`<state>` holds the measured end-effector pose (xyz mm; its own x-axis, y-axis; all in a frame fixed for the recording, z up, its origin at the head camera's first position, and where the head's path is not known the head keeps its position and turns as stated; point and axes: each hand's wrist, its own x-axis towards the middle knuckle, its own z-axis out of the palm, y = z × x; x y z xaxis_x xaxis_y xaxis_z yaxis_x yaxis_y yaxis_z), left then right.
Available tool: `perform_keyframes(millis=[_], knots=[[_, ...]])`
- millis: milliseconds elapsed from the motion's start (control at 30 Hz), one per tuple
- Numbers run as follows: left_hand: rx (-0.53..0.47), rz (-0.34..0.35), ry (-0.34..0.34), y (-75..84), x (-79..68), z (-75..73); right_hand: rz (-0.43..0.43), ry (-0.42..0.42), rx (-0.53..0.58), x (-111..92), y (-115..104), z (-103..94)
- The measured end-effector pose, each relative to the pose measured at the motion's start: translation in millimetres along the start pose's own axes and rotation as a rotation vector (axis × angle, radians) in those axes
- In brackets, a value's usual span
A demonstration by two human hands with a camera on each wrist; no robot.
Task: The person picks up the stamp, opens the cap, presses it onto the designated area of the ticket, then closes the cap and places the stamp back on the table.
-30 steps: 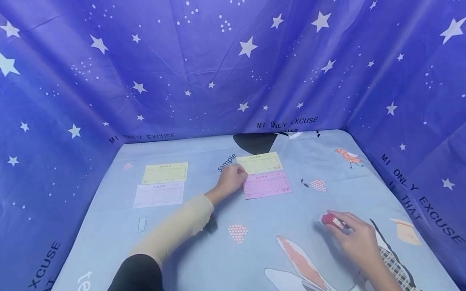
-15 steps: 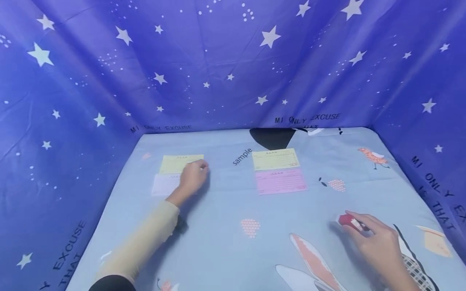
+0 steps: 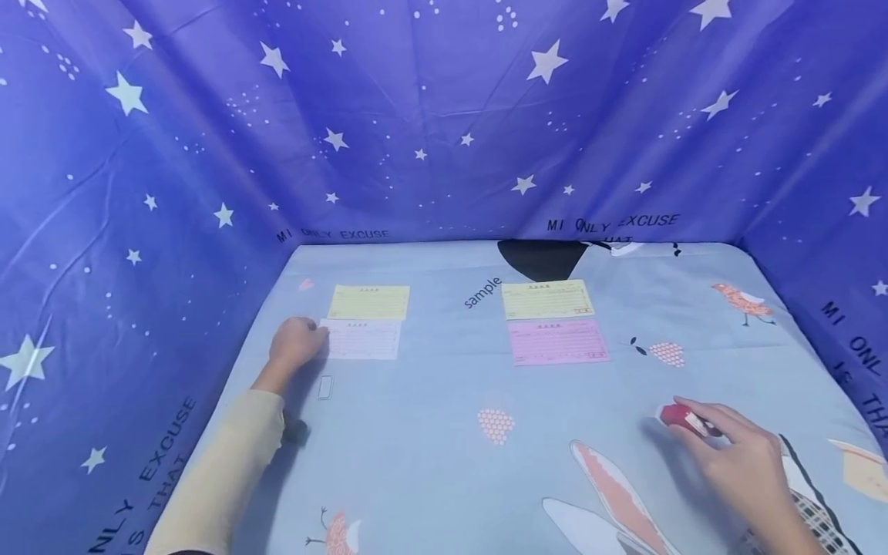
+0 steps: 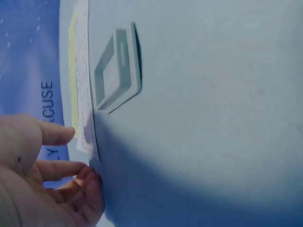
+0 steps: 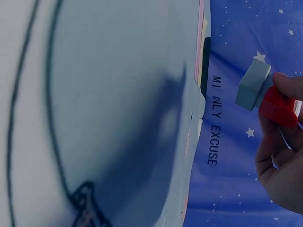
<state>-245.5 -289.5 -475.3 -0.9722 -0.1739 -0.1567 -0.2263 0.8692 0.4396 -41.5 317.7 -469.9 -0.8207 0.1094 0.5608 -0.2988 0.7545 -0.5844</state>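
My left hand (image 3: 300, 342) reaches to the left edge of a white printed slip (image 3: 364, 341). In the left wrist view its thumb and index finger stand apart, other fingers bent; whether they touch the slip I cannot tell. A yellow slip (image 3: 369, 302) lies just behind the white one. To the right, another yellow slip (image 3: 545, 300) and a pink slip (image 3: 558, 344) bear small red marks at their lower right corners. My right hand (image 3: 749, 455) holds a red stamp (image 3: 683, 419) above the cloth, its pale block end (image 5: 253, 85) pointing away from the fingers.
A small pale hollow rectangular piece (image 4: 118, 71), like a cap, lies in front of the white slip. Light blue cloth (image 3: 416, 462) with printed animals covers the table. Blue star-patterned curtains (image 3: 444, 116) enclose its back and sides.
My left hand has moved left from the right-hand slips, across the left pair, to the white slip's left edge. The view has turned left. My right hand keeps hold of the stamp.
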Motion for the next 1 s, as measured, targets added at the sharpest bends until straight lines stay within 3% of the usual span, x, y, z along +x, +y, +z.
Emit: perform_keyframes(millis=[200,367,633,1000], knots=[[-0.105,-0.05,0.003,-16.9,3.1,-1.2,-0.011,-0.028,0.014,0.2,-7.6,8.7],[-0.132,-0.045,0.029,-19.9,4.2,-2.3,-0.012,-0.025,-0.003,-2.2,-5.6,9.0],[-0.115,0.029,0.085,-12.9,-2.1,-11.4,-0.022,-0.043,-0.001,0.1,-10.0,9.7],[-0.141,0.15,0.173,2.0,-27.7,-19.7,-0.068,-0.045,-0.004,5.9,-16.0,13.7]])
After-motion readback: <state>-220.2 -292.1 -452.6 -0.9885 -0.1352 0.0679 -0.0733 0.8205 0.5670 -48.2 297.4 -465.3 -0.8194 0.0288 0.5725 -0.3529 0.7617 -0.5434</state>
